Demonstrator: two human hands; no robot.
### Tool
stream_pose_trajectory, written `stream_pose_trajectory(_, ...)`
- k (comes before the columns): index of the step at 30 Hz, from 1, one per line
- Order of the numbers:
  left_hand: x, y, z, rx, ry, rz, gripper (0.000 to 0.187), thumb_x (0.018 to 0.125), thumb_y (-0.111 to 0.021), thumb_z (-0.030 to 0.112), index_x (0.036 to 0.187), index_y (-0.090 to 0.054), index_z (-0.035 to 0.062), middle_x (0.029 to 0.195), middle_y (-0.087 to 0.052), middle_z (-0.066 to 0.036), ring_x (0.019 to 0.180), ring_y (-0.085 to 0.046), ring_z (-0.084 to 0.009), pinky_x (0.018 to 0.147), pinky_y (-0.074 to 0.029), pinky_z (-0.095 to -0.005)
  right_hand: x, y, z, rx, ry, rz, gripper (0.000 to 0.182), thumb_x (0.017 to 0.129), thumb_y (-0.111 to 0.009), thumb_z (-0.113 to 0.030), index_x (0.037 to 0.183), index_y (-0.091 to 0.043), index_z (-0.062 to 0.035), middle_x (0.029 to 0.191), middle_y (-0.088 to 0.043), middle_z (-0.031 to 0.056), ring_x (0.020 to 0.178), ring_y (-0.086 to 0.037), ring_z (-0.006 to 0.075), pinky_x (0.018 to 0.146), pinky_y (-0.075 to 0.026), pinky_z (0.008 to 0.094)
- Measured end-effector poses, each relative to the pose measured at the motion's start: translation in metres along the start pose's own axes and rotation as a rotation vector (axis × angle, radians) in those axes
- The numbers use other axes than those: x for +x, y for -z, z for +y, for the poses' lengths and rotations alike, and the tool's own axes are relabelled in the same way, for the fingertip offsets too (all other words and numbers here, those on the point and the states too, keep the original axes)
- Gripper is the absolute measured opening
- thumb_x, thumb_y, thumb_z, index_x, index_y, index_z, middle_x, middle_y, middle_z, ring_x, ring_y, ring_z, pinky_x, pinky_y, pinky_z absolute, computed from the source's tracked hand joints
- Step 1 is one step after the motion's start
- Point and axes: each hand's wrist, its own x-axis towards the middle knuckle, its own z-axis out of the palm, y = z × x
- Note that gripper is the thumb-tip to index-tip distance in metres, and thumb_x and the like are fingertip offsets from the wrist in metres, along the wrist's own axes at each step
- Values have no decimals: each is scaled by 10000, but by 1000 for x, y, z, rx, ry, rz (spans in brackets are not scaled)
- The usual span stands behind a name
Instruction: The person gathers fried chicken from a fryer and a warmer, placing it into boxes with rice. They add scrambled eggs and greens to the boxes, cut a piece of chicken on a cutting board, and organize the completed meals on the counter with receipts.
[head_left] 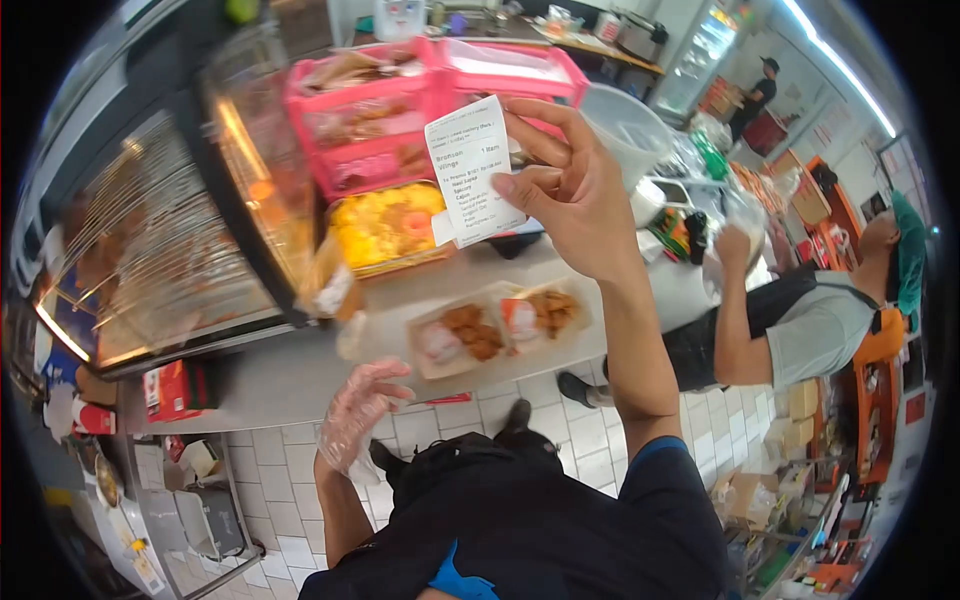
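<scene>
Between thumb and fingers, my right hand (565, 185) pinches a printed receipt (468, 170), raised upright in front of me. My left hand (365, 410), in a clear plastic glove, hovers by the counter's front edge with its fingers loosely curved and nothing in them. A cardboard takeaway box (455, 368) with two sections sits on the counter to its right. Each section holds browned fried pieces and a wrapped, white-and-red item. Behind the receipt, a tray of yellow food (385, 230) is partly covered.
A lit glass warming cabinet (160, 240) stands at left. Pink crates (360, 130) are stacked behind the food tray, beside a translucent tub (625, 125). At right a co-worker (820, 320) stands at the steel counter (270, 380); another person (757, 100) is farther back.
</scene>
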Motion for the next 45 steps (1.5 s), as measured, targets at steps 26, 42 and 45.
stream_pose_trajectory(26,262,-387,-261,198,329,270,433,863,-646,152,1263,-485,125,812,-647,-87,757,-613,-188,716,-508,-331,-272,280,279,-87,-736,537,393,899,-633,-48,1256,-473,-8,955,-650,102,707,-621,69,595,-459,193)
stream_pose_trajectory(42,223,-381,-229,1091,-307,-8,456,742,-599,87,1196,-560,90,1156,-520,-168,1084,-505,-361,923,-436,-468,-271,282,271,-754,-690,146,424,748,-705,-124,1155,-588,-120,823,-647,118,794,-644,314,690,-494,435)
stream_pose_trajectory(45,218,-368,-228,1083,-529,-225,455,726,-614,71,1178,-565,93,1055,-549,-146,1000,-545,-350,874,-459,-453,-271,284,267,-766,-725,66,483,741,-691,-117,1205,-567,-162,816,-624,128,794,-636,329,690,-488,452)
